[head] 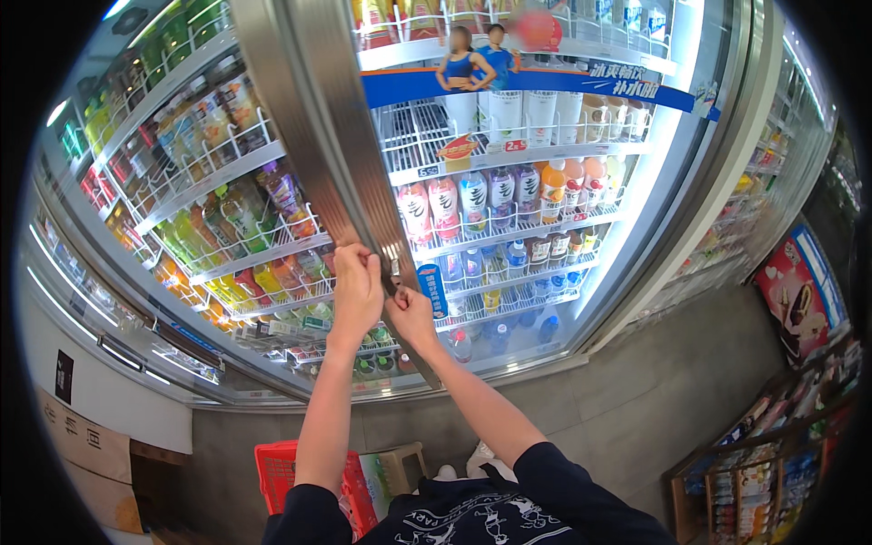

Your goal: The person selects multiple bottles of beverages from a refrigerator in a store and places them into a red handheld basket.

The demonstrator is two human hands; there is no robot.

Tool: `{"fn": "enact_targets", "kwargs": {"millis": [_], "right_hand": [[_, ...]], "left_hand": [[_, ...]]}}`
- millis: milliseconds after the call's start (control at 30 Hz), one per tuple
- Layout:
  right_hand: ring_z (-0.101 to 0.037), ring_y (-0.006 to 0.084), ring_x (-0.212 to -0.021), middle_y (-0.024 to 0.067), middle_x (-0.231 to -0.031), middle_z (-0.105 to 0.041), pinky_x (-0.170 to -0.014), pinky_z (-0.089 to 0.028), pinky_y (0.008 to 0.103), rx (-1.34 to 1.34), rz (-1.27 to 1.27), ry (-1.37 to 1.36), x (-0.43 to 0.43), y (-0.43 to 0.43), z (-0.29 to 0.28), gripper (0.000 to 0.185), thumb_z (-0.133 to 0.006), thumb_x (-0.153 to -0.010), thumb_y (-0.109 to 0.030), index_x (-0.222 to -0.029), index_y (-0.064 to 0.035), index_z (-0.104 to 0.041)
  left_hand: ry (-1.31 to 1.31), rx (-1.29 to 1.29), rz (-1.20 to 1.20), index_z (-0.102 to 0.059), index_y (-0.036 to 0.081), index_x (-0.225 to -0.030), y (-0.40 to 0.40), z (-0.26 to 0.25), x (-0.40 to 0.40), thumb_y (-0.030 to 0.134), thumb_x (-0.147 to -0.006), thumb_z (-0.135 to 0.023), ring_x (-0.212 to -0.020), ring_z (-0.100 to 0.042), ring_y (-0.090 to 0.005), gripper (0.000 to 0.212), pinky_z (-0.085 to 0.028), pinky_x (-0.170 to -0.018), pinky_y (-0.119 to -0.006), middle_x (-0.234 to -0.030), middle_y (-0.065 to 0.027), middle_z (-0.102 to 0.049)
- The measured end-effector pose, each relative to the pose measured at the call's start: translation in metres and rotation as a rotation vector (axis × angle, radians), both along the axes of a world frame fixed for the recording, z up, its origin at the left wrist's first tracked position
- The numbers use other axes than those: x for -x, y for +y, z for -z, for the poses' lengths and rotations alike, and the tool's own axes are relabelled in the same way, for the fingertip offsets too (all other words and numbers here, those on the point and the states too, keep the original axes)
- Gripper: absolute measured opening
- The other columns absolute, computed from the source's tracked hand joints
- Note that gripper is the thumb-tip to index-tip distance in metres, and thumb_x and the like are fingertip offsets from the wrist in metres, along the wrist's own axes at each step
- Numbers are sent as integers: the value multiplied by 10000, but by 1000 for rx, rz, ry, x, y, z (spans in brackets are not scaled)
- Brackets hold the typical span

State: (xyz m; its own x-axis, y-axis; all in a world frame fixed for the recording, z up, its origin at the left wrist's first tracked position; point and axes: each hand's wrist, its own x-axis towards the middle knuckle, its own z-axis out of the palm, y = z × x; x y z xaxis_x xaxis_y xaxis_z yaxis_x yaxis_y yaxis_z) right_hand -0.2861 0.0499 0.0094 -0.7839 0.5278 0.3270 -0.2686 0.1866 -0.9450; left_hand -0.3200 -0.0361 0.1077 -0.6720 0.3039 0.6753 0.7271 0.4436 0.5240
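Note:
In front of me stands a glass-door drinks cooler (518, 204) with several lit shelves of bottles. My left hand (358, 293) is at the metal frame of the left door (300, 122), its fingers curled in against the edge. Just to the right and a little lower, my right hand (413, 315) has its fingers bent around the edge of the right door's metal frame (364, 163). A small shiny metal piece (394, 266) shows between the hands; what it is cannot be made out. The fingertips of both hands are partly hidden.
A red plastic basket (276, 470) and a beige stool (402, 463) are on the grey tiled floor (599, 402) by my feet. At lower right is a rack of packaged goods (756, 477). A red-fronted case (800, 300) stands beyond it.

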Motion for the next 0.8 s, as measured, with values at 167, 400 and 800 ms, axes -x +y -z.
{"fn": "enact_targets", "kwargs": {"millis": [167,400,800], "right_hand": [[-362,165,-521,102,-532,-373,-500,-349,355,-59,47,2,8,0,12,295,-645,-765,-111,-634,-22,-396],[-378,111,-555,51,-538,-419,-511,-377,320,-84,73,-35,-5,5,13,323,-640,-780,-114,-612,-59,-369],[-320,40,-542,-61,-538,-342,-479,-285,258,-135,88,-67,-176,-12,26,442,-638,-823,-38,-586,-108,-272]], "left_hand": [[8,7,31,-432,1,-1051,-4,3,3,205,-977,-504,-958,-491,-374,228,-411,-824,-443,-994,-188,-463],[-33,-40,113,-436,13,-1034,-2,3,5,456,-998,-441,-1012,-495,-383,445,-439,-815,-482,-1017,-176,-492],[-577,-103,586,-573,-90,-896,-2,54,-70,394,-1042,-294,-876,-575,-494,577,-426,-789,-491,-851,-312,-616]]}}
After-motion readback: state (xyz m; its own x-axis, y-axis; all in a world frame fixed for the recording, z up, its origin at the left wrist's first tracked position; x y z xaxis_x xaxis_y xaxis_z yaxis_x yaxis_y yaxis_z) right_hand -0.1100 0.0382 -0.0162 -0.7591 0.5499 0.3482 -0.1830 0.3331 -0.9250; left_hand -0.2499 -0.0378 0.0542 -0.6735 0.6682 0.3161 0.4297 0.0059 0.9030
